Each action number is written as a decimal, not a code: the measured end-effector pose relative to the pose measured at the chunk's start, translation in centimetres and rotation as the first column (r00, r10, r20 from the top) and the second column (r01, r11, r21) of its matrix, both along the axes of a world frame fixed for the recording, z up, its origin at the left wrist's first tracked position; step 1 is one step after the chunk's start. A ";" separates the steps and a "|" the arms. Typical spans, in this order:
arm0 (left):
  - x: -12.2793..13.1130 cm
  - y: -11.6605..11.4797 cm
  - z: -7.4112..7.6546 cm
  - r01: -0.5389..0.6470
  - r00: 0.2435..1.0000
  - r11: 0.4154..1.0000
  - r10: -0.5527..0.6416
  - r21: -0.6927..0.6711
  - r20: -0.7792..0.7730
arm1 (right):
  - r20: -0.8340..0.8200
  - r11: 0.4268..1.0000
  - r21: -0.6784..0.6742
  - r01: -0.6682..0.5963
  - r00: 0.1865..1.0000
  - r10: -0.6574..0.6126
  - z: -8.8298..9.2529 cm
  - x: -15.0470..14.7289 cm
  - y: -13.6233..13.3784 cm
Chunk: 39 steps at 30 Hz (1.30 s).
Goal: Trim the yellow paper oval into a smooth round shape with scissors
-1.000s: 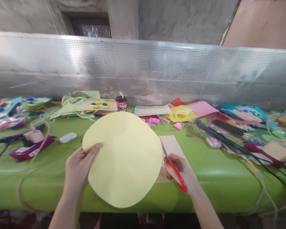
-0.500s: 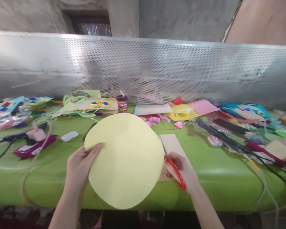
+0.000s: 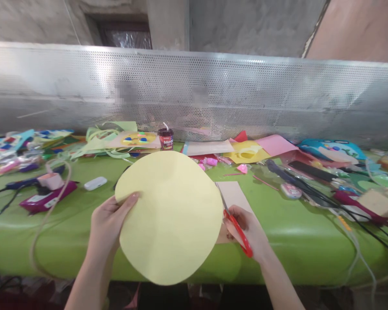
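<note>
A large, roughly round sheet of pale yellow paper (image 3: 171, 219) is held up over the front of the table. My left hand (image 3: 111, 219) pinches its left edge, thumb on the near face and fingers behind. In my right hand (image 3: 244, 228) is a pair of scissors with red handles (image 3: 241, 237), closed in my grip. The blades point up and away, right beside the paper's right edge; whether they touch it I cannot tell. Behind the scissors, a pale pinkish sheet of paper (image 3: 234, 193) lies on the table, partly hidden by the yellow sheet.
The green-covered table (image 3: 297, 258) runs to a perforated metal panel (image 3: 213, 82). Along its back stand a drink cup with a straw (image 3: 166, 138), coloured papers (image 3: 276, 144) and green paper strips (image 3: 106, 138). Purple power strips (image 3: 48, 198) with cables lie left and right. A white case (image 3: 95, 184) lies left.
Almost nothing differs. The yellow paper has shifted very slightly, and the camera view has moved a little. Both hands keep their holds.
</note>
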State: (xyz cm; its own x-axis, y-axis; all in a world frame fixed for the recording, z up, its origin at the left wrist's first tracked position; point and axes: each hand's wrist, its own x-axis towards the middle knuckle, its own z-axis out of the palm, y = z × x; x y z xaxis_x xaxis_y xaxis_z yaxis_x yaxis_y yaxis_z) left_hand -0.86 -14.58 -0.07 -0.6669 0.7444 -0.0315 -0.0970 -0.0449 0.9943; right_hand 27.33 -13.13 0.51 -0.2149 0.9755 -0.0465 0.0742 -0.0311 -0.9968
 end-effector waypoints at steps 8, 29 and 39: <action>0.4 0.0 0.5 0.022 1.000 1.000 -0.022 0.011 0.013 | -0.032 1.000 -0.015 -0.025 0.999 0.025 -0.3 0.2 0.1; 0.9 -0.4 1.4 0.017 1.000 1.000 -0.017 -0.015 -0.015 | -0.131 0.997 -0.019 -0.071 0.989 0.068 -0.7 0.1 -0.1; 0.8 -0.5 1.4 -0.006 0.999 1.000 0.004 -0.029 -0.053 | -0.130 0.998 -0.010 -0.069 0.989 0.067 -1.4 0.1 0.1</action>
